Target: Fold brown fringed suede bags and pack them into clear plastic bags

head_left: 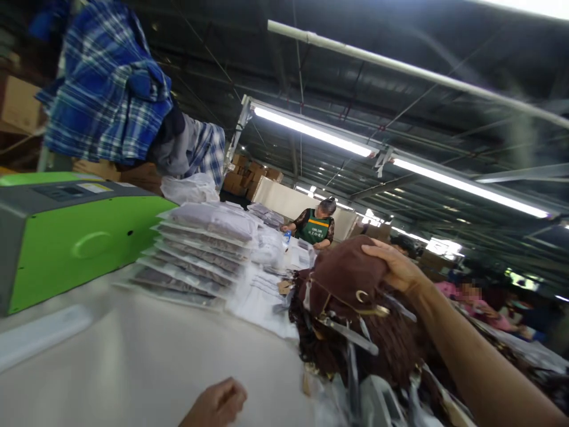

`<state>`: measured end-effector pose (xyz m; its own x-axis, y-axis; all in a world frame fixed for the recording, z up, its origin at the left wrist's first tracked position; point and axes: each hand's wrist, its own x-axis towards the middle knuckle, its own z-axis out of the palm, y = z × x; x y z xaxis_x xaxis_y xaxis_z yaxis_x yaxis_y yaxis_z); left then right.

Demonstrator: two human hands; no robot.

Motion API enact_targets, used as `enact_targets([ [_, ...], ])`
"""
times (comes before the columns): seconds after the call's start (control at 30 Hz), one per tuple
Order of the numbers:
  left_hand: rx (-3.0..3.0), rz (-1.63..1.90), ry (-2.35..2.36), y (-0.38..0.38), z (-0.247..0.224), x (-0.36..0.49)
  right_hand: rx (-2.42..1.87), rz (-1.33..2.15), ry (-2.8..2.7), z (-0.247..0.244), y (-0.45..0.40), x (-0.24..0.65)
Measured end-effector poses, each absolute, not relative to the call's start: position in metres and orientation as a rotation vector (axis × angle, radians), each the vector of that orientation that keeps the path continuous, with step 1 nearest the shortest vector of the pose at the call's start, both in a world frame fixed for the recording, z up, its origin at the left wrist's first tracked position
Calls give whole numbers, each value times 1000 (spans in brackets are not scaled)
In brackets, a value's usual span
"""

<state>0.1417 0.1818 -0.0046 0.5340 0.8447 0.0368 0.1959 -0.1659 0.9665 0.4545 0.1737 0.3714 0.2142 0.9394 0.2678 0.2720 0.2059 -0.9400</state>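
A dark brown wig (351, 276) with wavy hair hangs below its brown cap part, which has a small gold crescent-shaped detail and thin straps. My right hand (395, 267) grips the cap's upper right side, thumb and fingers closed on the fabric. Below it, metal clips and clear plastic show blurrily among the hair. At the bottom of the view is my left hand (217, 403), over the pale table (178, 350), its fingers curled in and nothing visible in them. A small brown tag (284, 287) sits at the wig's left edge.
Flat plastic-packed bundles (200, 255) are stacked left of centre, beside a green-and-grey machine (89, 237). Blue plaid clothing (106, 89) hangs above it. A co-worker in a green apron (315, 228) works farther down the table. Other people sit at the right.
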Motion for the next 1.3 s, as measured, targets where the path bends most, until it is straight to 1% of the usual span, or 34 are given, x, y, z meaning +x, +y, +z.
enact_targets([
  [0.13, 1220, 699, 484, 149, 27, 131, -1282, 816, -1326, 381, 102, 417],
  [0.27, 857, 600, 8, 96, 57, 120, -1340, 971, -1299, 364, 53, 379],
  [0.37, 671, 773, -23, 67, 72, 111, -1397, 1161, -1341, 342, 28, 356],
  [0.47, 545, 996, 167, 61, 79, 90, -1527, 1276, -1507, 324, 14, 344],
  [0.5, 557, 1063, 243, 63, 81, 80, -1586, 1221, -1589, 319, 11, 342],
  [0.57, 664, 1188, 370, 72, 85, 56, -1655, 916, -1802, 310, 7, 341],
  [0.67, 845, 1274, 460, 84, 92, 21, -1579, 175, -2157, 287, -5, 339],
  [0.73, 896, 1267, 512, 87, 93, 1, -1515, -265, -2286, 256, -21, 335],
  [0.77, 919, 1254, 554, 85, 91, -7, -1506, -415, -2311, 235, -31, 333],
  [0.83, 959, 1223, 665, 79, 81, -22, -1513, -544, -2350, 186, -58, 327],
  [0.9, 981, 1208, 804, 71, 66, -35, -1508, -418, -2449, 138, -87, 321],
  [0.97, 985, 1239, 965, 64, 51, -49, -1512, -113, -2551, 105, -113, 317],
  [1.0, 985, 1278, 1052, 63, 45, -56, -1528, 64, -2547, 97, -121, 316],
  [1.07, 988, 1412, 1235, 64, 40, -72, -1571, 364, -2416, 96, -128, 317],
  [1.1, 988, 1498, 1323, 67, 42, -80, -1590, 448, -2307, 102, -124, 317],
  [1.2, 1051, 1783, 1545, 75, 60, -94, -1580, 472, -2041, 122, -93, 314],
  [1.27, 1371, 1910, 1634, 78, 76, -88, -1540, 438, -1963, 125, -61, 305],
  [1.3, 1617, 1895, 1626, 78, 82, -80, -1523, 434, -1953, 122, -44, 297],
])
